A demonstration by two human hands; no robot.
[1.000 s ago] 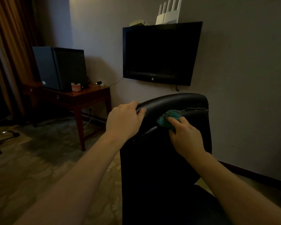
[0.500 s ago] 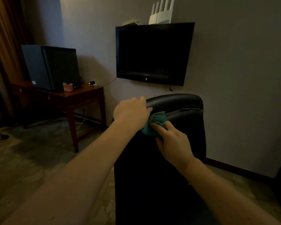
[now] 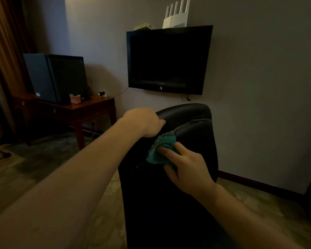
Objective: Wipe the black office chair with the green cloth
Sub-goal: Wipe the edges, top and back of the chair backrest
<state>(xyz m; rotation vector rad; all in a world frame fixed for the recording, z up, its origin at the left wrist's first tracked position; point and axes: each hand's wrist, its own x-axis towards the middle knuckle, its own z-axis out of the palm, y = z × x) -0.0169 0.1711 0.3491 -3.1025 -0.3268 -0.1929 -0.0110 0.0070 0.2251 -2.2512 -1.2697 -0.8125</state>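
Moved: crumpled green fabric cloth (image 3: 160,152), down and leftward across the backrest of the black padded office chair (image 3: 194,135); it now sits just below the left hand (image 3: 144,122), which grips the top corner. Right hand (image 3: 186,168) presses it with spread, straightish fingers. Recommended: even pressure, overlapping strokes, chair braced against swivel.

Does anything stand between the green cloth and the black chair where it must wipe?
Nothing visible does. The right hand presses the crumpled green cloth directly onto the backrest of the glossy black office chair. The left hand grips the chair's top edge just left of the cloth, beside it and not under it.
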